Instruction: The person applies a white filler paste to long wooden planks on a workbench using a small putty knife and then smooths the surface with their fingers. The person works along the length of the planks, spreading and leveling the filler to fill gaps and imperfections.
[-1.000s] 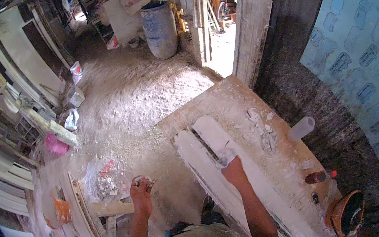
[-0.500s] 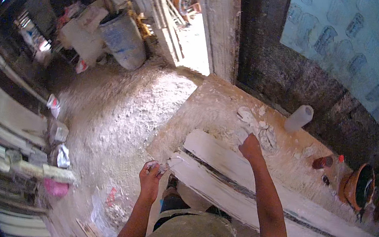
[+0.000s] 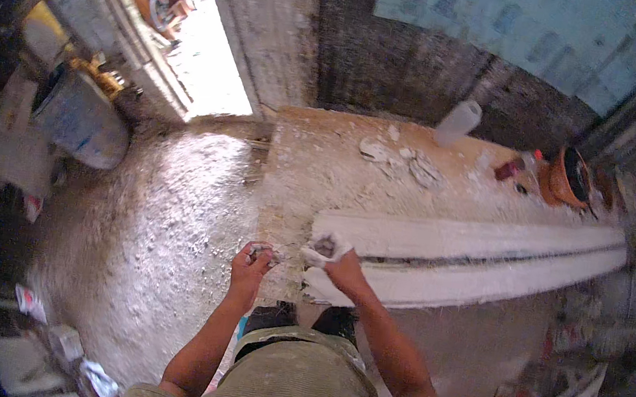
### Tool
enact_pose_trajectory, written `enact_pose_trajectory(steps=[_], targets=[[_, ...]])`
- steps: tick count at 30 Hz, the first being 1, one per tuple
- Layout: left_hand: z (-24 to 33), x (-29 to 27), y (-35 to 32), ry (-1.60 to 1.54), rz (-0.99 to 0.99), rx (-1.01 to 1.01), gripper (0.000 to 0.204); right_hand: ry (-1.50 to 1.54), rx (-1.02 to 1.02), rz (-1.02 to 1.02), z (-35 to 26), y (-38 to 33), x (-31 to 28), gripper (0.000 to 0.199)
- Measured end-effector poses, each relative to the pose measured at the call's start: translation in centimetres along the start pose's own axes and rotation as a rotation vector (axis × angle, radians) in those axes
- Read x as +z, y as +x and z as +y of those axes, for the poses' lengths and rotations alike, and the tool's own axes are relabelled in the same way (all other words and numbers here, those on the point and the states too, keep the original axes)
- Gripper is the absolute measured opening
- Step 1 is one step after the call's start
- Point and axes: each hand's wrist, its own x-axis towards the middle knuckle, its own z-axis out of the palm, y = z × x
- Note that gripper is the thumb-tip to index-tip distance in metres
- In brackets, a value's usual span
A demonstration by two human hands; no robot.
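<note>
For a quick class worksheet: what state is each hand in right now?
Left hand: closed around a small pale thing, too blurred to name.
Right hand: closed, holding a whitish cup-like thing.

No word, number or sign can be read. The pale blue panel (image 3: 515,35) on the wall (image 3: 427,71) bears darker patches (too blurred to tell whether they are writing), and the white-and-red object (image 3: 31,303) on the floor (image 3: 141,229) shows no legible lettering. Nor does the dark red container (image 3: 508,169) on the surface (image 3: 299,163).
</note>
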Motion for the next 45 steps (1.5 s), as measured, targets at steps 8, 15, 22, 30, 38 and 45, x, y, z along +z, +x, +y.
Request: enact_pose_trajectory(steps=[8,15,22,30,38,45], targets=[[-1.6,-1.4,-1.6,-0.099,-0.208,-0.112,0.014,0.116,0.042,0.189,3.1,-5.3,4.0,0.04],[-2.8,-0.1,-6.3,0.029,-0.366,-0.131,0.016,-0.015,0.007,0.371,6.3,-12.6,4.6,0.031],[-4.2,-1.0,-10.9,0.401,-0.47,-0.032,0.014,0.095,0.125,0.283,5.2,-20.2,5.0,0.025],[-5.4,-1.2,-13.1,0.498,-0.515,-0.06,0.018,0.202,0.136,0.39,4.4,-22.3,7.1,0.032],[-3.2,0.4,-7.7,0.644,-0.651,0.07,0.019,0.167,0.211,0.577,5.5,-19.9,6.6,0.026],[0.5,-4.0,0.4,0.546,-0.656,0.018,0.016,-0.089,0.161,0.473,5.0,-14.2,8.4,0.023]])
